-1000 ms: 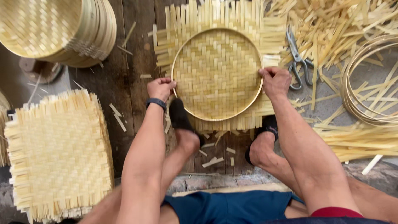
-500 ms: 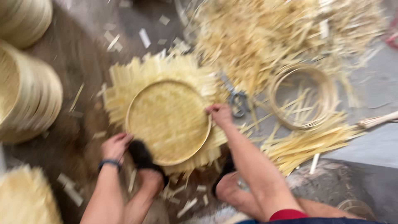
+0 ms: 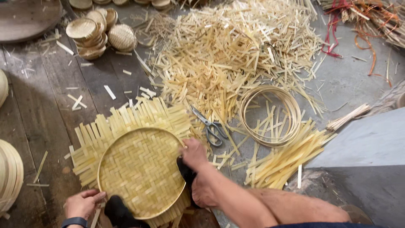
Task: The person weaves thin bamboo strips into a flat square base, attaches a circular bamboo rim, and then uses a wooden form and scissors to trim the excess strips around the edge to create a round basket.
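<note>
On plank floor, hands grip woven bamboo tray [image 3: 141, 171]: left hand [image 3: 82, 203] near edge, right hand [image 3: 194, 153] far rim; scissors [image 3: 209, 125] near

**Lighting and picture quality, head view**

Soft, even daylight; no glare. The pale heap of bamboo strips [image 3: 236, 55] reads brightest, the dark floorboards [image 3: 38, 109] dimmest. Shadows are faint and short, deepest under the woven tray [image 3: 141, 171]. Focus is fairly sharp at centre, with slight softness and mild wide-angle stretch toward the edges.
</note>
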